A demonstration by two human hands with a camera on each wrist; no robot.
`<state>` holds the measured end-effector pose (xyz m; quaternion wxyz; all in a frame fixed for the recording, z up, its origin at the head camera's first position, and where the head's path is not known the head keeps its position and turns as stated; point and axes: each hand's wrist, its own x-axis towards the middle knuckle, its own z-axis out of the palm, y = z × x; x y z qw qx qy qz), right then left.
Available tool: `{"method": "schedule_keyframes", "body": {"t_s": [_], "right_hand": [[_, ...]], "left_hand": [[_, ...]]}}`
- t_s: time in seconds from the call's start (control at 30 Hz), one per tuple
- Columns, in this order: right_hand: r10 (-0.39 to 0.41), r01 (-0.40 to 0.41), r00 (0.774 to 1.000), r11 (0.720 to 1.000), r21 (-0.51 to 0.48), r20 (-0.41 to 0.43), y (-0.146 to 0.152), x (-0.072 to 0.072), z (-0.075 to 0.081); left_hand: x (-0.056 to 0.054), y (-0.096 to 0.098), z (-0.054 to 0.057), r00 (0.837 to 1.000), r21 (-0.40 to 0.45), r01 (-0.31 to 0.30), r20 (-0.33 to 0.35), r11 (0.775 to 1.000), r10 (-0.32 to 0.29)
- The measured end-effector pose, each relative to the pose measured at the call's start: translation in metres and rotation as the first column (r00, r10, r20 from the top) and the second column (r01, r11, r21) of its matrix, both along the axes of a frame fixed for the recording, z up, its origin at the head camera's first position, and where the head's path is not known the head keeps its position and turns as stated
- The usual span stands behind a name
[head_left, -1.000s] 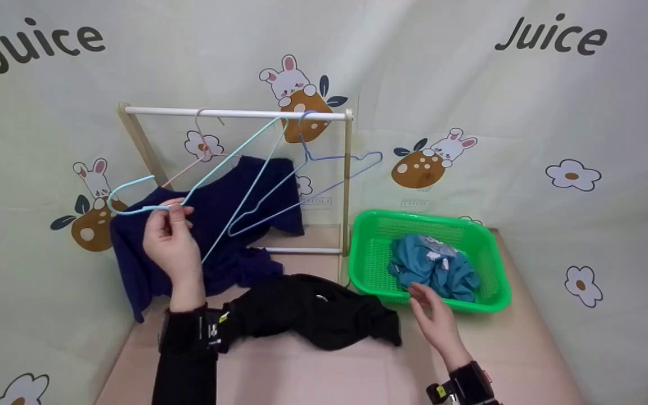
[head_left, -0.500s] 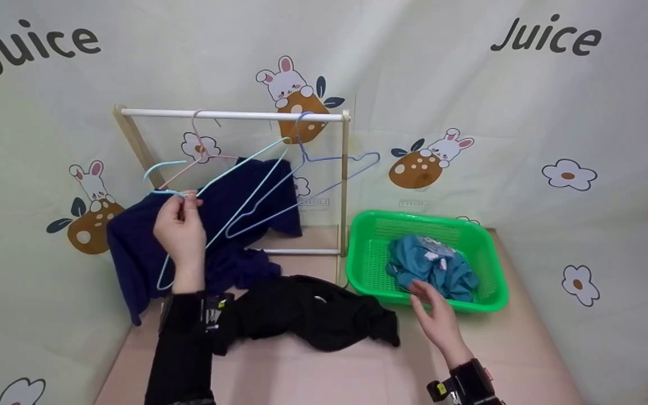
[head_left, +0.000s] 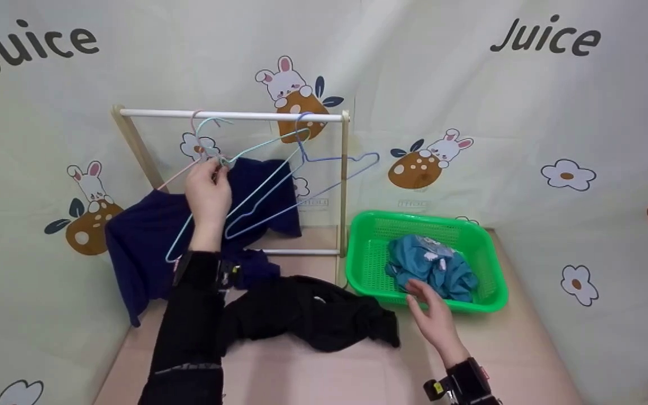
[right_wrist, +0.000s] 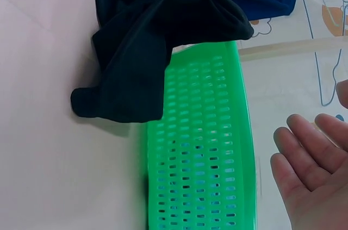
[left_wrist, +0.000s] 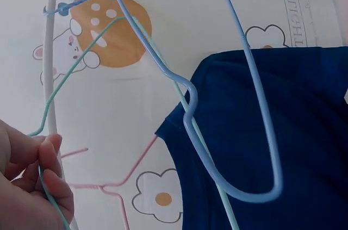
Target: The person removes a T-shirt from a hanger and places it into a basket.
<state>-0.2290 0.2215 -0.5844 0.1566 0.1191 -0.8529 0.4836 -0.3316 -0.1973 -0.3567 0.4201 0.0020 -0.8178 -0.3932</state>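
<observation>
My left hand (head_left: 208, 188) pinches a mint-green hanger (head_left: 265, 144) just below its hook, which lies close to the rack's white bar (head_left: 155, 113) in the head view. In the left wrist view the fingertips (left_wrist: 53, 144) overlap that bar. A blue hanger (head_left: 338, 185) hangs bare on the right part of the bar. Behind my left hand, a pink hanger (head_left: 180, 175) carries a navy shirt (head_left: 259, 183). My right hand (head_left: 433, 318) holds nothing, its fingers relaxed at the near rim of the green basket (head_left: 369, 242).
A crumpled teal garment (head_left: 428, 261) lies in the basket. On the table (head_left: 313, 374), a black garment (head_left: 313, 315) is spread in front of the rack. The rack's wooden right post (head_left: 345, 191) stands beside the basket. A printed curtain (head_left: 526, 140) closes off the back.
My left hand has risen and moved right with the mint-green hanger, turning its hook upward toward the bar. My right hand has stayed nearly still by the basket.
</observation>
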Motion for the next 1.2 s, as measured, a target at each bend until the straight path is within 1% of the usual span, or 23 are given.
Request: {"method": "schedule_keyframes", "body": {"t_s": [0.1,0.23,0.33,0.5,0.63,0.8,0.93,1.0,1.1,1.2], "right_hand": [[0.005,-0.005,1.000,1.000,0.002,0.007,-0.002,0.000,-0.002],[0.005,-0.005,1.000,1.000,-0.005,0.023,-0.004,0.000,-0.002],[0.004,-0.004,1.000,1.000,-0.011,0.031,-0.006,0.000,-0.002],[0.024,-0.024,1.000,1.000,0.008,0.013,-0.014,0.001,-0.002],[0.050,-0.049,0.999,0.998,0.031,-0.010,-0.022,0.004,-0.003],[0.081,-0.079,0.996,0.996,0.051,-0.036,-0.036,0.006,-0.008],[0.124,-0.119,0.992,0.987,0.104,-0.038,-0.047,0.006,-0.013],[0.151,-0.143,0.988,0.978,0.150,-0.041,-0.053,0.006,-0.016],[0.208,-0.193,0.977,0.958,0.211,-0.050,-0.062,0.007,-0.021],[0.269,-0.245,0.962,0.933,0.263,-0.056,-0.069,0.007,-0.025]], "left_hand": [[-0.008,0.005,0.006,0.999,-0.024,0.008,0.035,1.000,-0.007],[-0.015,0.012,0.014,0.997,-0.007,-0.006,0.078,1.000,0.007],[-0.021,0.017,0.018,0.995,-0.015,-0.013,0.094,1.000,0.014],[-0.029,0.023,0.022,0.993,-0.063,-0.009,0.119,0.998,0.016],[-0.033,0.027,0.022,0.988,-0.090,-0.017,0.148,0.996,0.030],[-0.037,0.032,0.019,0.985,-0.132,-0.014,0.166,0.991,0.036],[-0.038,0.034,0.013,0.982,-0.148,0.008,0.190,0.989,0.021],[-0.038,0.035,0.009,0.977,-0.162,0.021,0.214,0.987,0.014],[-0.038,0.036,0.003,0.965,-0.188,0.043,0.262,0.981,0.008],[-0.037,0.035,-0.004,0.955,-0.234,0.039,0.294,0.971,0.032]]}}
